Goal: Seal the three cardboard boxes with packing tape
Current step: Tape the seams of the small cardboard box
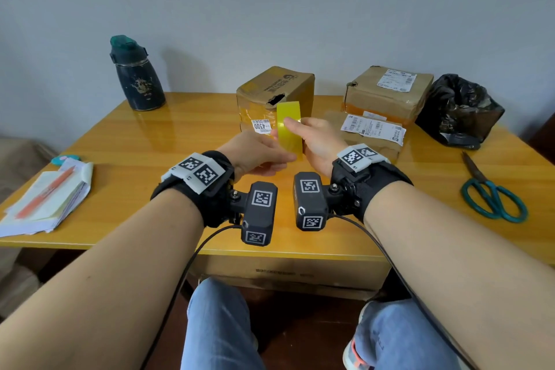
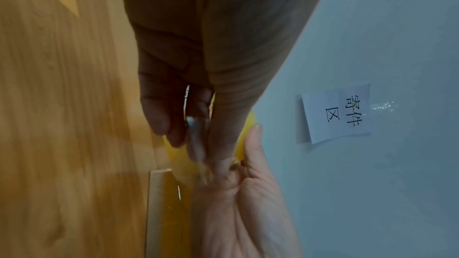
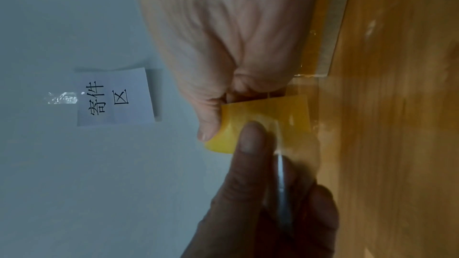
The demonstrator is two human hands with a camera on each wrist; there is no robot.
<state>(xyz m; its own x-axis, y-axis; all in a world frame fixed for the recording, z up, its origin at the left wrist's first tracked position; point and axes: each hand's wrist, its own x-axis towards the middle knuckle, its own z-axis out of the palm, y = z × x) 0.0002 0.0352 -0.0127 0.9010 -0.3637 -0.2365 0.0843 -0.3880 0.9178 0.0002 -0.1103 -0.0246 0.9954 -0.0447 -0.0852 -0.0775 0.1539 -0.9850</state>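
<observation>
Two bare hands meet above the middle of a glossy yellow wooden table (image 1: 150, 141), both on a roll of yellow packing tape (image 1: 289, 129) held upright on its edge. The right hand (image 1: 318, 141) grips the roll, thumb on the near side and fingers curled around the far side. The left hand (image 1: 258, 155) pinches at the roll's lower edge with thumb and fingertips; whether it holds a loose tape end cannot be told. In the right wrist view, a thumb (image 3: 250, 144) of the left hand presses against the roll's yellow surface. Both wrists wear black straps carrying small cameras with black-and-white markers. Just behind the roll stands a tall cardboard box (image 1: 274, 96) with a torn hole near its top edge and a white label. To its right a flatter box (image 1: 387, 93) with a shipping label sits behind a low parcel (image 1: 372, 132), also labelled. A black plastic bag (image 1: 459, 111) lies at the far right, teal-handled scissors (image 1: 492, 192) lie nearer on the right, a dark bottle (image 1: 136, 75) stands at the far left, and a stack of papers with an orange pen (image 1: 45, 195) rests at the left edge.
</observation>
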